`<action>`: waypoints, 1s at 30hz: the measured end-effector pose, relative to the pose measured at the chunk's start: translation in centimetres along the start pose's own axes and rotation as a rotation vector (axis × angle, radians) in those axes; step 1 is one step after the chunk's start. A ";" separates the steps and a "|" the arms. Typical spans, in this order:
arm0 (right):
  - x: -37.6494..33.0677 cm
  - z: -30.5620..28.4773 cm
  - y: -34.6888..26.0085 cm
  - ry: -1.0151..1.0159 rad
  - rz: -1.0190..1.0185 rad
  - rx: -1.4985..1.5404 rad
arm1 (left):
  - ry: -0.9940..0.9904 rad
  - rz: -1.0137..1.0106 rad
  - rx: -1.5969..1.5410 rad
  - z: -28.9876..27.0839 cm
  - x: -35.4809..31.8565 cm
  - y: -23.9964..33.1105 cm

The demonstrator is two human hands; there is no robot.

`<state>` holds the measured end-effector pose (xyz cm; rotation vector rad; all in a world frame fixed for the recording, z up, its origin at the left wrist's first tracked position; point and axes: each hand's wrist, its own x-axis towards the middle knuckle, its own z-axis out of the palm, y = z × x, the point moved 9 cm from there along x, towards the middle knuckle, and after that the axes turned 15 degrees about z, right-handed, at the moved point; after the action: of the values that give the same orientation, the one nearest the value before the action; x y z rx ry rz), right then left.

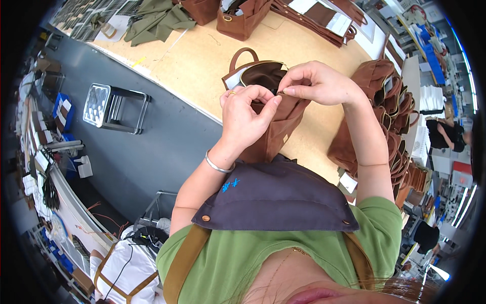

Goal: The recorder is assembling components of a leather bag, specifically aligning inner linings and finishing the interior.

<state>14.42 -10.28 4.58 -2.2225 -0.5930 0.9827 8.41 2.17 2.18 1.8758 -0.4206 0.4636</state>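
Observation:
A brown handbag (pixel 288 117) stands on the worktable in front of me, its top open and its dark lining showing. One looped handle rises at the far side of its mouth, beside a white patch. My left hand (pixel 247 112) is closed in a pinch on the bag's near rim. Right beside it, the thumb and fingertips of my right hand (pixel 318 84) pinch the same rim. The two sets of fingertips nearly meet. Anything small between them is too hidden to make out.
Brown bags (pixel 374 83) crowd the table's right side. Another brown bag (pixel 243 21), olive cloth (pixel 159 21) and flat brown pieces (pixel 316 23) lie toward the back. A metal-framed stool (pixel 116 107) stands on the grey floor at left. A person in white (pixel 129 266) is close at lower left.

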 end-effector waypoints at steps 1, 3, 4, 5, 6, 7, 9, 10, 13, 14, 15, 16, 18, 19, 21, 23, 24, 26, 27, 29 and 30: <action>0.0 0.0 -0.1 0.008 -0.009 0.011 | 0.000 0.001 0.003 0.0 0.0 0.0; -0.1 0.0 -0.2 0.027 -0.027 0.032 | 0.005 0.001 0.006 -0.1 0.0 0.1; -0.1 0.0 -0.2 0.047 -0.042 0.017 | 0.007 0.000 0.008 -0.1 0.0 0.1; -0.2 0.0 -0.3 0.068 -0.055 0.002 | 0.011 0.005 0.009 -0.1 0.0 0.1; -0.3 0.0 -0.4 0.089 -0.068 -0.013 | 0.014 0.011 0.010 -0.1 0.0 0.2; -0.4 -0.1 -0.5 0.104 -0.078 -0.023 | 0.017 0.016 0.010 -0.1 0.0 0.2; -0.5 -0.2 -0.9 0.130 -0.101 -0.041 | 0.025 0.014 -0.001 -0.2 0.0 0.2; -0.4 -0.1 -0.9 0.127 -0.088 -0.047 | 0.029 0.014 -0.006 -0.2 -0.1 0.2; -0.3 0.1 -0.8 0.114 -0.049 -0.034 | 0.030 -0.052 -0.025 -0.2 -0.4 -0.3; -0.1 0.2 -0.5 0.104 -0.034 -0.007 | 0.011 0.003 -0.006 -0.1 -0.2 0.2; 0.0 0.3 -0.1 0.095 -0.019 0.021 | -0.008 0.057 0.013 -0.2 -0.1 0.6; 0.0 0.2 -0.2 0.119 -0.048 0.018 | -0.027 0.112 0.031 -0.3 0.0 1.1; -0.2 0.0 -0.4 0.167 -0.104 0.013 | -0.048 0.141 0.019 -0.6 0.0 1.4; -0.2 0.0 -0.2 0.169 -0.083 0.012 | -0.058 0.155 0.013 -0.6 0.0 1.6; -0.1 0.2 0.0 0.167 -0.040 0.006 | -0.066 0.113 0.001 -0.6 -0.2 1.1; -0.5 0.4 -0.9 0.197 -0.023 -0.091 | -0.053 0.051 -0.043 -0.6 -0.4 0.5; -0.7 0.5 -1.3 0.211 -0.017 -0.140 | -0.035 0.010 -0.081 -0.5 -0.5 0.1; -0.9 0.7 -1.5 0.228 -0.038 -0.155 | -0.058 -0.040 -0.100 -0.4 -0.5 -0.1; -1.0 0.8 -1.6 0.238 -0.047 -0.162 | -0.099 -0.049 -0.081 -0.4 -0.3 0.1; -1.2 0.9 -1.7 0.241 -0.061 -0.185 | -0.154 -0.037 -0.049 -0.1 -0.3 0.2; -1.3 0.9 -1.8 0.242 -0.068 -0.198 | -0.170 -0.015 -0.036 0.0 -0.3 0.2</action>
<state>12.66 -9.46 6.02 -2.4313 -0.6737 0.6307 8.05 2.14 2.24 1.8890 -0.5234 0.2855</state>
